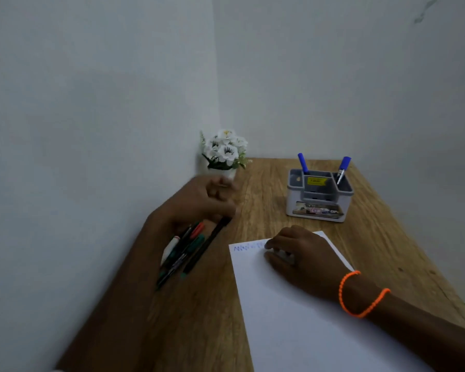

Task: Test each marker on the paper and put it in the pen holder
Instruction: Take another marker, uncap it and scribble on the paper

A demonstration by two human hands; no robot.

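A white paper (293,318) lies on the wooden desk, with blue scribbles (247,247) at its top left corner. My right hand (304,261), an orange bead bracelet on its wrist, rests on the paper's top edge with its fingers closed around a small whitish marker (283,255), mostly hidden. Left of the paper lies a pile of markers (183,251) with red, green and black caps. My left hand (199,202), blurred, hovers over the pile's far end, fingers curled on the upper tip of a long black marker (207,245). The grey pen holder (320,200) stands behind the paper and contains two blue markers (303,163) (342,167).
A small pot of white flowers (226,153) stands in the far left corner against the walls. Walls close the desk (373,237) on the left and at the back. The desk's right edge runs diagonally past the holder.
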